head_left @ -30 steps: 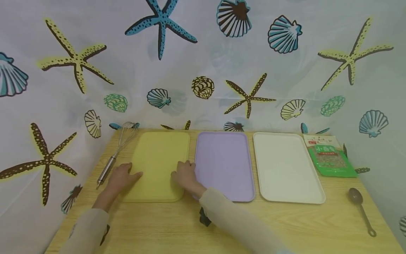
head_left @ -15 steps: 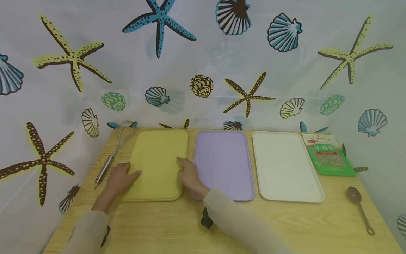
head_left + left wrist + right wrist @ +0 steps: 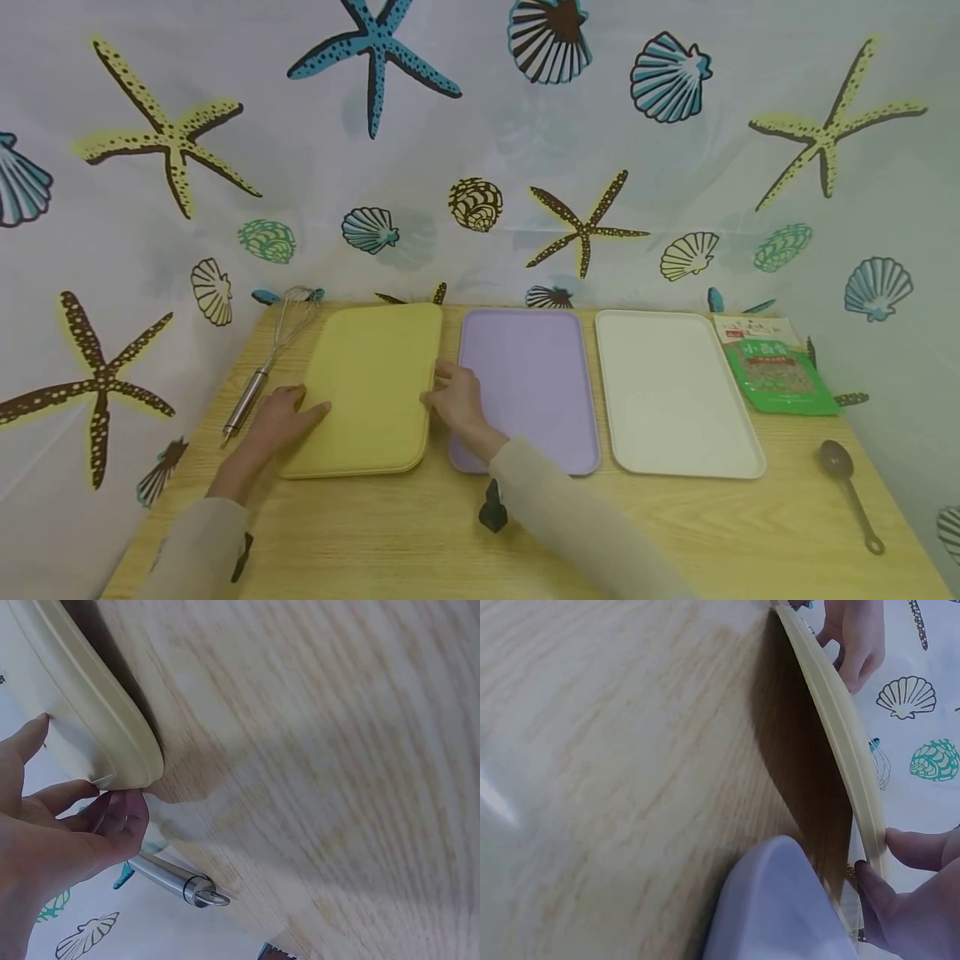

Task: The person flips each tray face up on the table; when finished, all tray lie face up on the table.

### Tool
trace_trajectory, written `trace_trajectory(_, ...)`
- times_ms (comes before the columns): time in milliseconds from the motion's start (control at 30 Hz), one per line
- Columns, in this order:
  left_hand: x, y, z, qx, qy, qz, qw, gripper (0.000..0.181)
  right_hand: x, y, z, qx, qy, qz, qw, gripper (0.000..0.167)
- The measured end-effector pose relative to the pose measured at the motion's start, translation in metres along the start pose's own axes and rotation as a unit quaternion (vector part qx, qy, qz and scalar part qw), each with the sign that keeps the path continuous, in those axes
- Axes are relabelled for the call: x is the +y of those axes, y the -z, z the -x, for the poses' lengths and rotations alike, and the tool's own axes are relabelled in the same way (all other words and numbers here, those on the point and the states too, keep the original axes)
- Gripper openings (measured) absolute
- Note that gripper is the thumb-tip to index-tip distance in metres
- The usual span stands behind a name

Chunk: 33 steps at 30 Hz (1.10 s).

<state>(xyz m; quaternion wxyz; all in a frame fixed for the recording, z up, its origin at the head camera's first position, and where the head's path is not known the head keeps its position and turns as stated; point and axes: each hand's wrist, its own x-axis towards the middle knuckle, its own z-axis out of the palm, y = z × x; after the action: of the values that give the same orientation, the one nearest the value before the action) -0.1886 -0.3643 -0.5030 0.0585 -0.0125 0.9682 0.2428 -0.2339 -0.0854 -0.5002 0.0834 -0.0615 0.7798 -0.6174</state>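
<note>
A yellow tray lies at the left of the table, its right side tilted up off the wood. At that right edge my right hand grips the rim; in the right wrist view the thumb is on the upper face and the fingers are underneath. My left hand holds the opposite edge. The left wrist view shows its thumb over the upper face and the other fingers curled against the rim at a corner. A purple tray lies flat beside the right hand, partly behind it.
A whisk lies left of the yellow tray, close to my left hand. To the right are a white tray, a green seed packet and a brown spoon. A patterned cloth hangs behind the table.
My right hand has shifted from on top of the yellow tray to its right edge and now grips it. That side of the tray has risen slightly. The left hand has hardly moved.
</note>
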Motion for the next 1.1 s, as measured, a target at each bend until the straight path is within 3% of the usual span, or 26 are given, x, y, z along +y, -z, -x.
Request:
trace_trajectory(300, 0.006, 0.003, 0.007, -0.018, 0.014, 0.024, 0.9995, 0.077, -0.008, 0.004, -0.007, -0.024, -0.032, 0.017, 0.9990, 0.060)
trace_trajectory(600, -0.010, 0.002, 0.009, -0.036, -0.008, 0.041, 0.9985, 0.088, -0.012, 0.004, -0.010, -0.047, -0.033, 0.004, 0.9984, 0.068)
trace_trajectory(833, -0.003, 0.005, 0.031, -0.074, -0.043, 0.033, 0.9958, 0.094, -0.015, 0.008, -0.007, -0.046, -0.042, 0.022, 0.9978, 0.068)
trace_trajectory(933, -0.001, 0.005, 0.041, -0.075, -0.060, 0.012, 0.9953, 0.094, -0.016, 0.008, -0.006, -0.048, -0.039, 0.015, 0.9979, 0.069)
trace_trajectory(1100, -0.002, 0.002, 0.052, -0.073, -0.078, 0.023, 0.9940, 0.098, -0.019, 0.009, -0.007, -0.045, -0.033, 0.009, 0.9984, 0.070)
